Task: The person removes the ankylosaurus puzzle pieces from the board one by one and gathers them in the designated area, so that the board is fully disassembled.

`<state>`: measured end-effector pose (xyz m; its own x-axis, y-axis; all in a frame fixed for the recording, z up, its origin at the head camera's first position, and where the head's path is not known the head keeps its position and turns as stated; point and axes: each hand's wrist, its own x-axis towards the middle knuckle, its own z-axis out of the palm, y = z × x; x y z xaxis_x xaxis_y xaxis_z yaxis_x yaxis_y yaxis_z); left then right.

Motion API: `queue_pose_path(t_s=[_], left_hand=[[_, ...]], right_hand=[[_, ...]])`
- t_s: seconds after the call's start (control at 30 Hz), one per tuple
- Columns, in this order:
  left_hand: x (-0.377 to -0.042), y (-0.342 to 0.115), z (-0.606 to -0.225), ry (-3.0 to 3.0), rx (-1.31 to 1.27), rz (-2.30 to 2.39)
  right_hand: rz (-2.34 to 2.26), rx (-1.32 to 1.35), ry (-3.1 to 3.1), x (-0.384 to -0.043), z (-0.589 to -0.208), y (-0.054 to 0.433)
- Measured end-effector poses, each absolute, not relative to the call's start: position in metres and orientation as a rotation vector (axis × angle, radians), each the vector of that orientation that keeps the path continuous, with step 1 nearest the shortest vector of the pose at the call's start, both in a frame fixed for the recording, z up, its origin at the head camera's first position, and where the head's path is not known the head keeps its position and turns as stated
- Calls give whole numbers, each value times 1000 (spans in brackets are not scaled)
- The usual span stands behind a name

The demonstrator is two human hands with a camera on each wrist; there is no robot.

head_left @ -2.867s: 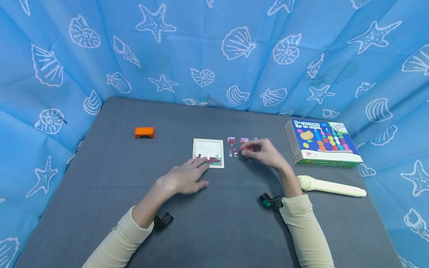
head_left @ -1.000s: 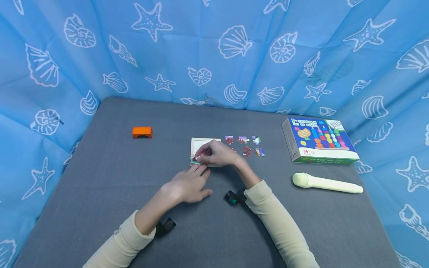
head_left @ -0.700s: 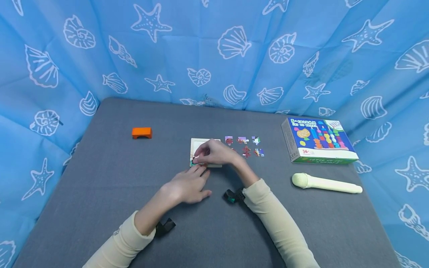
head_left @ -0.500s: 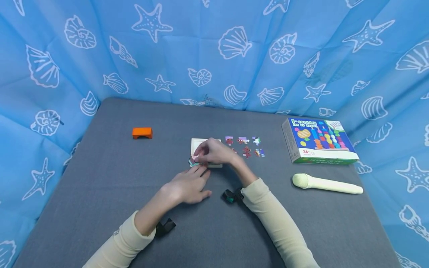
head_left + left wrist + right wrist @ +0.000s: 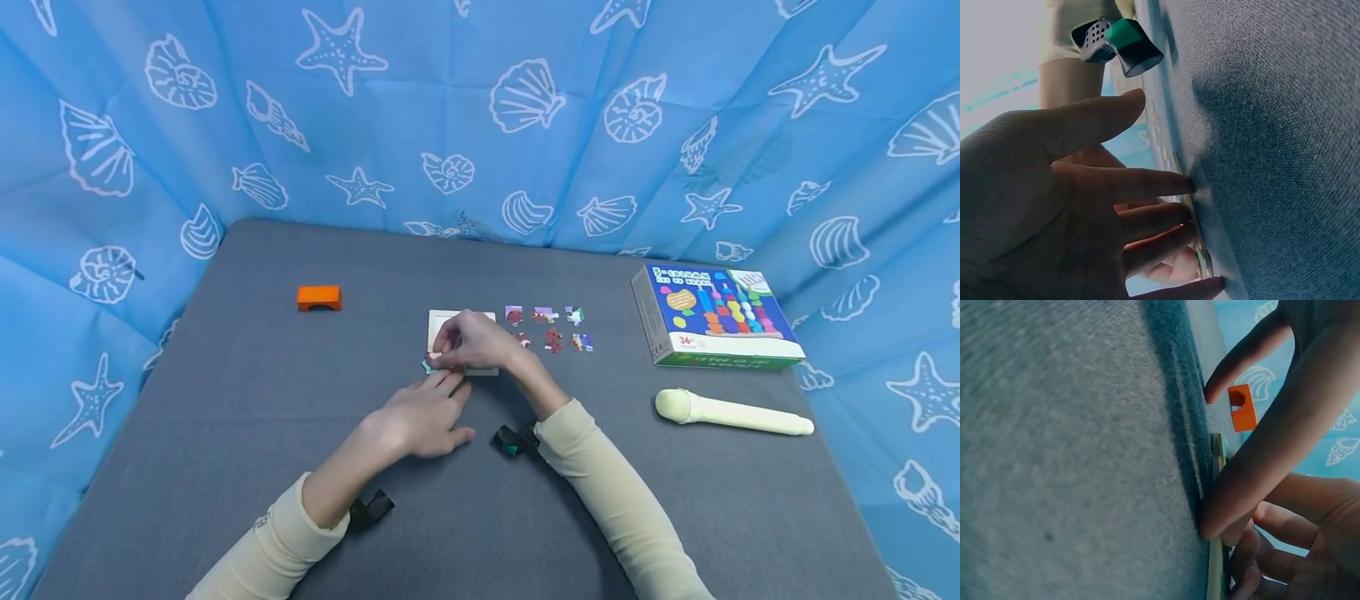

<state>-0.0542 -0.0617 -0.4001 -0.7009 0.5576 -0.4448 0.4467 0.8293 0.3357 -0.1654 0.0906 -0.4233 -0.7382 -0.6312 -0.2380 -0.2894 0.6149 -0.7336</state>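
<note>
A square puzzle tray (image 5: 437,322) with a pale border lies mid-table, largely covered by the hands. My right hand (image 5: 478,343) is over it and pinches a small jigsaw piece (image 5: 428,365) with teal on it at the tray's near left corner. Most of that piece is hidden by the fingers. My left hand (image 5: 420,421) has its fingers spread, fingertips at the tray's near edge. In the right wrist view, left-hand fingers (image 5: 1216,519) touch the tray's side (image 5: 1215,575). Several loose jigsaw pieces (image 5: 552,340) lie in two rows right of the tray.
An orange arch block (image 5: 319,297) sits at the left. To the right are a boxed bead toy (image 5: 716,315) and a cream microphone (image 5: 738,412). Blue shell-print cloth (image 5: 450,108) hangs behind the grey table (image 5: 225,400).
My right hand has moved left from the loose pieces to the tray with a jigsaw piece. Over the last second it shifts slightly at the near left corner. The left hand stays nearly still.
</note>
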Motion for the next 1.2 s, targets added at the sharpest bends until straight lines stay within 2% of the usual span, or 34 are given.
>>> queue_pose_path(t_s=[0.23, 0.5, 1.2], left_hand=[[-54, -62, -399, 2467, 737, 277], [-54, -61, -400, 2466, 731, 274], [-54, -61, -399, 2459, 728, 274]], right_hand=[[-929, -731, 2348, -168, -423, 91], [-1180, -715, 2260, -170, -428, 104], [-1327, -599, 2227, -141, -414, 190]])
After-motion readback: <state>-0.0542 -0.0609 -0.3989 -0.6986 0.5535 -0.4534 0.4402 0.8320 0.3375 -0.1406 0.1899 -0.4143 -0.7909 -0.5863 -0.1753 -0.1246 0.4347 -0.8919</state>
